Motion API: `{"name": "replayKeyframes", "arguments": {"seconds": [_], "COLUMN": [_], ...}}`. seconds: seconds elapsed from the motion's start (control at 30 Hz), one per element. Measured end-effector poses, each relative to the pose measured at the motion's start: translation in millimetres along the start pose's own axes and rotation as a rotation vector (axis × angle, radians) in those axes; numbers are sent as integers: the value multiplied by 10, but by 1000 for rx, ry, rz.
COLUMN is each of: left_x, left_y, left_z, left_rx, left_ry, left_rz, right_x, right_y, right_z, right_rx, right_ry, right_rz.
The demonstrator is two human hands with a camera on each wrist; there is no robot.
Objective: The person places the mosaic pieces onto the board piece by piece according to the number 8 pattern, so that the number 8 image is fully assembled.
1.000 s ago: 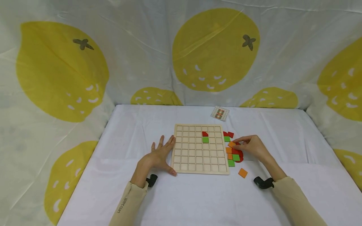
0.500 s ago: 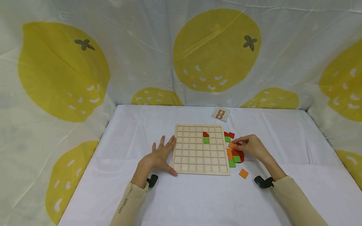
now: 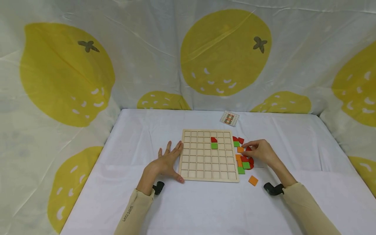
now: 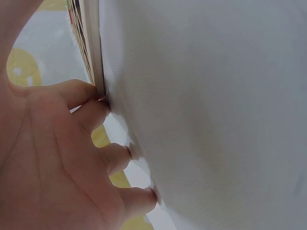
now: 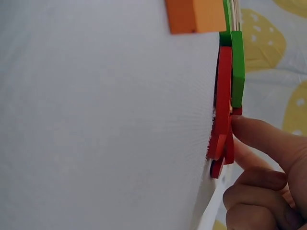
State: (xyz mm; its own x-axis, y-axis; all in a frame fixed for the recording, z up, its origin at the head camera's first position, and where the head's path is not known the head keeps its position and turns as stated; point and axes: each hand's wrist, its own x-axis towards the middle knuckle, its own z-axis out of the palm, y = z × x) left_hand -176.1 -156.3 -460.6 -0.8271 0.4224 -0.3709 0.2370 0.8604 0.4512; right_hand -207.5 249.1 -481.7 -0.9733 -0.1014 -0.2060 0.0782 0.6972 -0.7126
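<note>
A wooden grid board (image 3: pixel 199 159) lies flat on the table. Two tiles sit in its cells: a red quarter-circle (image 3: pixel 213 139) and, just below it, a green square (image 3: pixel 214 146). My left hand (image 3: pixel 163 164) rests at the board's left side, fingers spread, index finger and thumb touching its edge. To the right of the board, my right hand (image 3: pixel 259 152) pinches an orange square tile (image 3: pixel 240 149) at its right side between thumb and index finger. In the right wrist view, the thumb (image 5: pixel 259 134) is beside red pieces (image 5: pixel 222 96); the orange tile's contact is hidden there.
Red, green and orange tiles (image 3: pixel 245 165) lie heaped along the board's right edge. One orange tile (image 3: pixel 253 180) lies apart, nearer the front. Behind the board is a small pattern card (image 3: pixel 229 118). White cloth covers the table (image 3: pixel 205 209); lemon-print fabric (image 3: pixel 164 58) surrounds it.
The orange tile at my right fingertips has turned from slanted to nearly square with the board, and a red piece near them has shifted slightly. My left hand stays in place.
</note>
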Motion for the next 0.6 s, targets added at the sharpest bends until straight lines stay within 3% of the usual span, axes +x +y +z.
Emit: {"name": "replayKeyframes", "arguments": {"seconds": [0.27, 0.6], "left_x": [-5, 5], "left_y": [-7, -12], "left_z": [-5, 5], "left_rx": [3, 5], "left_ry": [2, 1], "left_rz": [4, 4], "right_x": [36, 66], "right_y": [-28, -28], "right_z": [11, -7], "right_rx": [10, 16], "right_ry": [-6, -36], "right_rz": [32, 13]}}
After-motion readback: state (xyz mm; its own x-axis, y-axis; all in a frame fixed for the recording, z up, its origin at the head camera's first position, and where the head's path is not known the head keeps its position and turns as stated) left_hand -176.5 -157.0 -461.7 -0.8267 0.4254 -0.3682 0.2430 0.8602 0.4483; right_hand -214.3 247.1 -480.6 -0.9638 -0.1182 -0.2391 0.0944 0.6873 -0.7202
